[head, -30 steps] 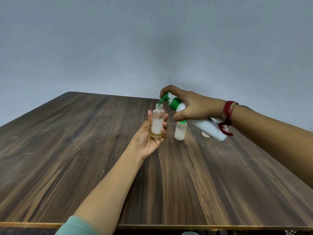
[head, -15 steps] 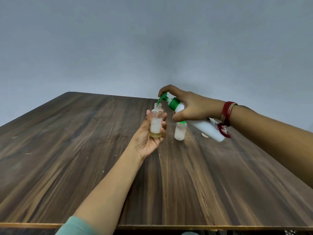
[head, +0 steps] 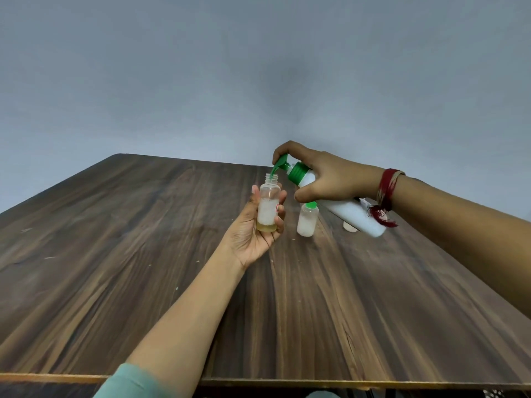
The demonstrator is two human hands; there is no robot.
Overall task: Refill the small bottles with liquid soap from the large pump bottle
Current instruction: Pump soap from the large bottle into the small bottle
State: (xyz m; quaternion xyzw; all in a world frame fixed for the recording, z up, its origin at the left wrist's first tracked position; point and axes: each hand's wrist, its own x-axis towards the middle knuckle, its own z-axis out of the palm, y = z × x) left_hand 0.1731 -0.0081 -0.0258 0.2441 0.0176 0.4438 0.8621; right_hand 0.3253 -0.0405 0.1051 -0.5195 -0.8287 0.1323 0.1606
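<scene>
My left hand [head: 253,237] holds a small clear bottle [head: 268,206] upright above the table, its mouth uncapped, with a little yellowish liquid at the bottom and white foam above it. My right hand [head: 330,176] grips the large white pump bottle [head: 349,212], tilted with its base down to the right. One finger rests on the green pump head [head: 283,165], whose spout points into the small bottle's mouth. A second small bottle [head: 307,221] with a green cap stands on the table under the pump bottle.
The dark wooden table [head: 143,254] stretches wide to the left and toward me, its front edge at the bottom of the view. A small pale object [head: 350,226] lies on the table behind the pump bottle, mostly hidden. A grey wall stands behind.
Both hands hold nearly the same pose. The pump bottle and small bottle have shifted very slightly; the spout stays at the small bottle's mouth.
</scene>
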